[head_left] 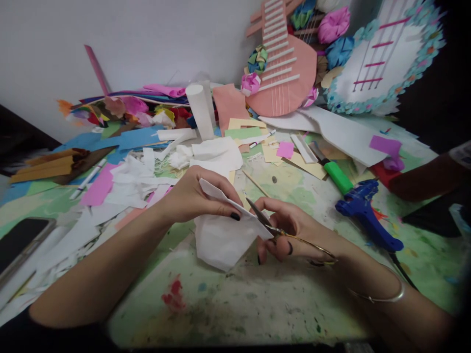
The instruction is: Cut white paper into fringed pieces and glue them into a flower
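My left hand point(206, 193) pinches a folded piece of white paper point(226, 240) between thumb and fingers, its lower part hanging over the table. In my right hand point(290, 225) is a pair of scissors point(265, 218) with gold-coloured handles. The blades point up and to the left and meet the paper's right edge by my left thumb. Some right fingers lie close beneath the paper's corner. Behind my left hand lies more white paper point(217, 154), crumpled and loose.
White scraps point(128, 176) cover the left side, with a phone point(25, 245) nearby. A blue glue gun point(364, 211) and a green-handled tool point(338, 176) lie to the right. At the back stand a white roll point(200, 110) and a pink paper instrument point(283, 73).
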A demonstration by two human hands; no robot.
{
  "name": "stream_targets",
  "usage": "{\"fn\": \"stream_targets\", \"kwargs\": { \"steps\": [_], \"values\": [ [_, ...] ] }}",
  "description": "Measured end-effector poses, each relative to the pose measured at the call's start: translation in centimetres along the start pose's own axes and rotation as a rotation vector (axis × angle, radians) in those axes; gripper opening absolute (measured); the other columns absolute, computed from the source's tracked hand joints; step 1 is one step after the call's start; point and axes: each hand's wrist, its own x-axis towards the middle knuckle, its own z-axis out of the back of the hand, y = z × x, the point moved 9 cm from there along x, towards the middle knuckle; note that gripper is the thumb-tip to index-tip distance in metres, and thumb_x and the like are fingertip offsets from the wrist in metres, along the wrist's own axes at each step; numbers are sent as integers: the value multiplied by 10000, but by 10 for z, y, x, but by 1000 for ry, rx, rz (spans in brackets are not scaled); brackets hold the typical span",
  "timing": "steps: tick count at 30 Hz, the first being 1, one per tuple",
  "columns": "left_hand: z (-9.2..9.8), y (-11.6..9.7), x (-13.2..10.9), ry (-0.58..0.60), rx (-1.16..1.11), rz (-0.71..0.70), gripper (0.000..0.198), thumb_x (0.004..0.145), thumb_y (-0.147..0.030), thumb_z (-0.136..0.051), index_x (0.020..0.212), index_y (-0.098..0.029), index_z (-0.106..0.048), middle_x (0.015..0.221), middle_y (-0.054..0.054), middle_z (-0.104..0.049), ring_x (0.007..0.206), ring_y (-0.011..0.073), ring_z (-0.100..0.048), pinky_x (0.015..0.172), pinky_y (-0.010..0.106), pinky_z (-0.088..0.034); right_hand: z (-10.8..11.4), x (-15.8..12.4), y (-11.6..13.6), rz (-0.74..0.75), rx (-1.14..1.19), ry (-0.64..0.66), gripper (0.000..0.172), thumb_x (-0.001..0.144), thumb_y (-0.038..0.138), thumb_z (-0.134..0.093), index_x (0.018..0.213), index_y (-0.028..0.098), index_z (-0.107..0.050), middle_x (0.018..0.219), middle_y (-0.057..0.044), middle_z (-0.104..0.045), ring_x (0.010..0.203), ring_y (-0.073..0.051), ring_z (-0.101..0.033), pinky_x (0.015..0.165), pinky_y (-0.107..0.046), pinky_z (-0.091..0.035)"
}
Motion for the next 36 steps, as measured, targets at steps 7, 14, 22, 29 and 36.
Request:
{"fn": "stream_targets", "kwargs": {
  "steps": [7, 14, 22, 29, 36],
  "values": [
    [1, 1, 0, 14, -12, 1, 74, 654, -176, -773, 712, -157, -731, 699, 55, -730, 651, 166, -676, 572, 238, -560, -5, 0, -1, 4, 71, 85, 614, 751, 576, -648, 1130, 175, -380, 731, -43, -684, 468, -71, -520, 452, -180, -409],
    [-7, -6, 1, 72, 6, -51, 87, 675, -147, -755, 751, -189, -743, 766, 48, -741, 695, 160, -679, 619, 243, -567, -4, 2, -1, 18, 74, 44, 625, 703, 581, -689, 1090, 178, -411, 594, 32, -604, 458, -69, -484, 437, -177, -375],
    [-2, 0, -1, 39, 42, -18, 69, 677, -204, -764, 727, -159, -746, 711, 61, -724, 624, 149, -650, 569, 233, -534, 1, -1, 0, -2, 74, 5, 618, 680, 594, -698, 1052, 183, -425, 525, 54, -593, 348, -33, -367, 338, -143, -247],
    [1, 6, -3, 54, 62, -37, 88, 720, -233, -725, 752, -152, -739, 682, 57, -705, 623, 150, -636, 579, 245, -530, 4, -2, 6, 9, 17, -35, 614, 675, 594, -703, 1042, 184, -429, 522, 56, -585, 366, -35, -382, 358, -153, -229],
    [2, 8, -3, 30, 31, -2, 56, 708, -213, -731, 724, -159, -730, 661, 42, -694, 598, 143, -617, 559, 256, -517, 6, -1, 5, 12, 24, -46, 602, 680, 571, -714, 1051, 184, -439, 521, 51, -592, 366, -32, -385, 349, -144, -229]
  ]
}}
